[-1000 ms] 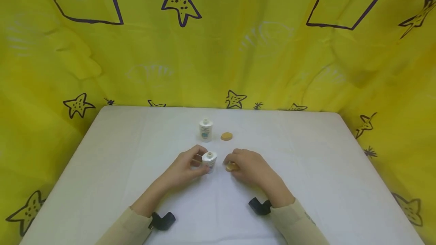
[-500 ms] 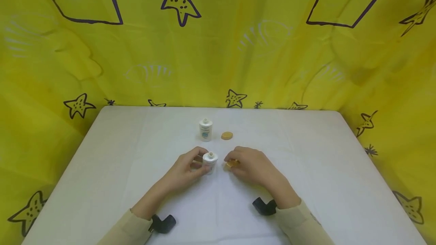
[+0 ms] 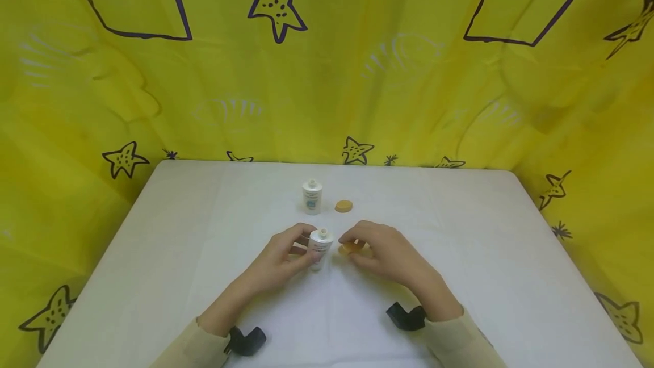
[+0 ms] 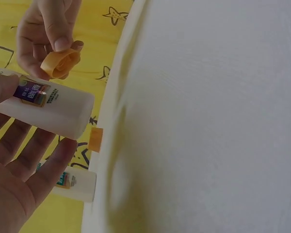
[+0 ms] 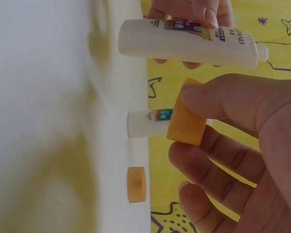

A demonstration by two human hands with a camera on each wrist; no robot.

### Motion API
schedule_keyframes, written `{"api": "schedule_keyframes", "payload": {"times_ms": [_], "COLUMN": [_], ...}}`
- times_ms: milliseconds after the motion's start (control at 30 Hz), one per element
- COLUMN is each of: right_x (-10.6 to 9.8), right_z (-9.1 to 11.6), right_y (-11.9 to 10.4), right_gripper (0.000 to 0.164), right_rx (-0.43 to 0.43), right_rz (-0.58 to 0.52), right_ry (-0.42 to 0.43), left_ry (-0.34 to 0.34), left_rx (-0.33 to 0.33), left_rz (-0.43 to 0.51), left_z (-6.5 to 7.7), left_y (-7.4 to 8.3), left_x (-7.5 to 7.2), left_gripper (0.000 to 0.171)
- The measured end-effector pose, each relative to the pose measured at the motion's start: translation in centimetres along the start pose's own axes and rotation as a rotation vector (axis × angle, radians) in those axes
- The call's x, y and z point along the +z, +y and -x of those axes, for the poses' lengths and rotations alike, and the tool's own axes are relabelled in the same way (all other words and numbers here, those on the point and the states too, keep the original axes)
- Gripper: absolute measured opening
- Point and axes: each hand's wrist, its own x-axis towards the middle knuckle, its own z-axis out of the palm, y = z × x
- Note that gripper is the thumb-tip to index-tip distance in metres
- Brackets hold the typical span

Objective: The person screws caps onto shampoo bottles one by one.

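My left hand (image 3: 280,259) grips a white flat-sided bottle (image 4: 63,109) with a purple label, thumb on its front and fingers behind. In the right wrist view its narrow neck is bare. To the right, my right hand (image 3: 393,257) pinches an orange cap (image 5: 186,114) between thumb and fingers. The cap's hollow underside shows in the left wrist view, close beside the bottle but apart from it. Farther back on the table a second white bottle (image 3: 312,197), with a green label and bare neck, stands upright. Another orange cap (image 3: 344,206) lies just right of it.
A white cloth covers the table (image 3: 204,203). Behind and at both sides hangs a yellow curtain (image 3: 327,72) with drawn stars. Each wrist carries a black camera mount (image 3: 406,317) near the cuff.
The head view has shifted slightly. My right forearm has swung a little to the right, while the cap stays near the bottle. Both hands keep their hold; the standing bottle and loose cap stay put.
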Motion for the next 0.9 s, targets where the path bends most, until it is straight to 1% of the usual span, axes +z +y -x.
{"api": "schedule_keyframes", "payload": {"times_ms": [167, 233, 500, 733, 900], "right_x": [-0.5, -0.7, -1.3, -1.8, -2.0], "right_z": [0.1, 0.1, 0.1, 0.0, 0.1], "right_y": [-0.2, -0.3, -1.1, -1.6, -1.9], "right_gripper": [0.03, 0.03, 0.03, 0.028, 0.027], "right_rx": [-0.081, -0.098, -0.07, -0.109, -0.116], "right_rz": [-0.066, -0.078, -0.115, -0.19, -0.231], "right_ry": [0.082, 0.106, 0.153, 0.175, 0.178], "left_ry": [0.013, 0.016, -0.005, -0.028, -0.059], "left_rx": [0.023, 0.025, 0.006, 0.007, 0.025], "left_rz": [0.006, 0.005, -0.022, -0.026, -0.02], "left_z": [0.1, 0.2, 0.4, 0.4, 0.5], "left_y": [0.6, 0.8, 1.0, 1.0, 1.0], "left_x": [-0.1, -0.1, -0.1, -0.1, 0.0], "left_gripper": [0.035, 0.034, 0.032, 0.032, 0.029]}}
